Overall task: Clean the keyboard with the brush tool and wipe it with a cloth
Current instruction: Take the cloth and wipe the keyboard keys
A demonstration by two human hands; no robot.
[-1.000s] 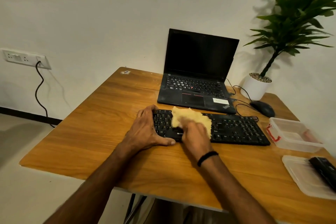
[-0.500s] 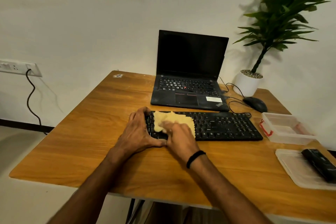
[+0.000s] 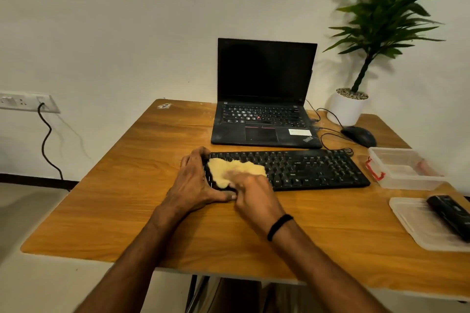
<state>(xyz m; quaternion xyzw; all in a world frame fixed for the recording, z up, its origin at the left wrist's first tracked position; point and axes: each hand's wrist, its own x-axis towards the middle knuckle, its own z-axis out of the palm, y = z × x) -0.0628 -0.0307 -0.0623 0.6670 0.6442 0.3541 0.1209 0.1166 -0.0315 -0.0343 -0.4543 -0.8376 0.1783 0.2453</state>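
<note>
A black keyboard (image 3: pixel 312 169) lies across the middle of a wooden table (image 3: pixel 127 198), just in front of an open laptop (image 3: pixel 264 99) with a dark screen. A crumpled yellow cloth (image 3: pixel 229 169) sits on the left part of the keyboard, covering the keys there. The left hand (image 3: pixel 195 185) grips the keyboard's left end, with its fingers curled over the far edge and its thumb laid along the near edge. The right hand (image 3: pixel 254 195), with a black band (image 3: pixel 279 226) on its wrist, rests on the near side of the cloth. Its fingers are blurred, so I cannot tell whether they pinch the cloth or press flat on it. To the right of the keyboard stands a clear plastic box (image 3: pixel 404 170) with a red clasp. Nearer the table's right edge, its lid (image 3: pixel 417 223) lies flat with a black bar-shaped object (image 3: pixel 450 216) on it. A black mouse (image 3: pixel 360 136) and a potted plant (image 3: pixel 347 107) stand at the far right corner.
</note>
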